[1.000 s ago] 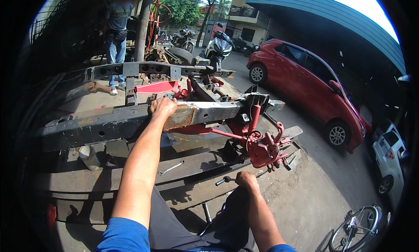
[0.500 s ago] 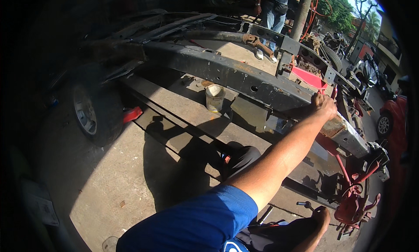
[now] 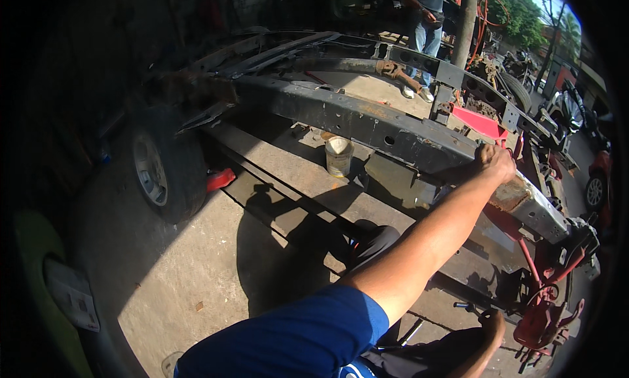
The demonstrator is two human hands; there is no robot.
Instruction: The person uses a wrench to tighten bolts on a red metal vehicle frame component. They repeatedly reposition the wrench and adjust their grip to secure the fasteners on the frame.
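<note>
A long dark steel chassis rail (image 3: 367, 122) crosses the view from the upper left to the lower right, with holes along its side. My left arm reaches across to it, and my left hand (image 3: 496, 162) is closed over its top edge, beside a rusty, bare-metal stretch. Low on the right, my right hand (image 3: 493, 327) is closed on a metal tool (image 3: 466, 308) with a short cylindrical end; its exact kind is unclear and the grip is partly hidden. A red metal stand (image 3: 538, 322) is just right of that hand.
A worn bucket (image 3: 339, 156) sits under the rail. A wheel (image 3: 160, 171) and a red jack-like piece (image 3: 221, 179) are at the left. Another metal tool (image 3: 411, 332) lies near my leg. A person (image 3: 427, 34) stands beyond the chassis; a red car (image 3: 599, 185) is at the far right.
The whole scene has shifted slightly right and down in the view. My left hand stays on the rail; my right hand still holds the tool. The standing person's hand has come to the waist.
</note>
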